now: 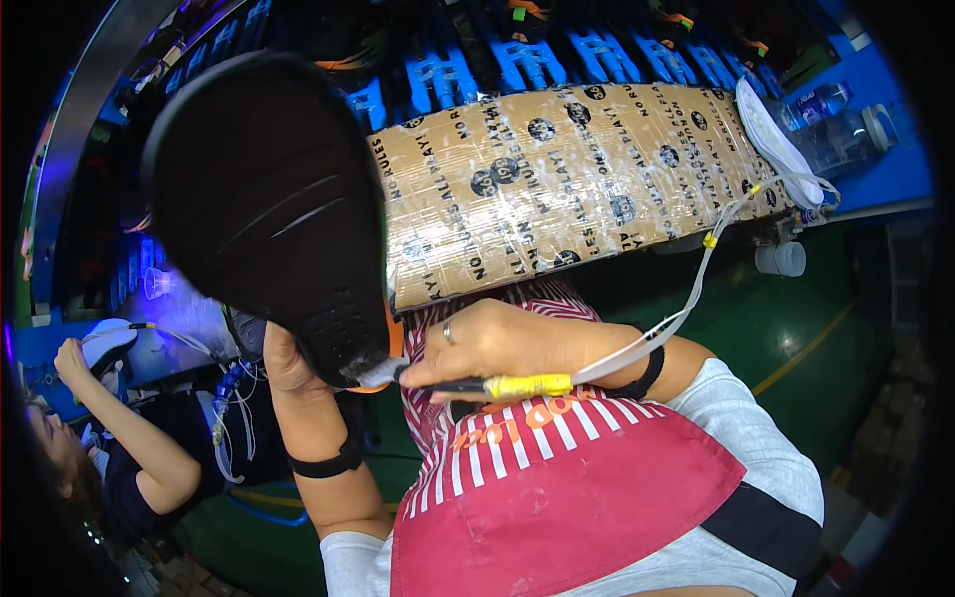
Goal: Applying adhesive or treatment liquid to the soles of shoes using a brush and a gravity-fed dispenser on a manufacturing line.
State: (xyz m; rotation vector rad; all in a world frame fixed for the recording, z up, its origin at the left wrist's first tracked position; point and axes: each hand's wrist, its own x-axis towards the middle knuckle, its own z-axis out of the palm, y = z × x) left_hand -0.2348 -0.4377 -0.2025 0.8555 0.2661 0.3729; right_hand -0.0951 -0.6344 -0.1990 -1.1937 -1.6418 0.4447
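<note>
My left hand [288, 360] holds a black shoe sole [267, 204] up close to the camera, gripping its narrow lower end. My right hand [492, 343] is shut on a brush with a black and yellow handle [517, 384]. Its pale bristles [380, 372] touch the lower edge of the sole. A clear tube [696, 289] runs from the brush handle up to the bench. Both wrists wear black bands. A red and white striped apron [557, 478] covers my front.
A workbench wrapped in printed brown paper under clear film [557, 179] lies ahead. Blue racks [557, 55] run behind it. A white insole [776, 139] and clear plastic bottles [841, 134] sit at the right. Another person [129, 448] works at the left with a similar tube.
</note>
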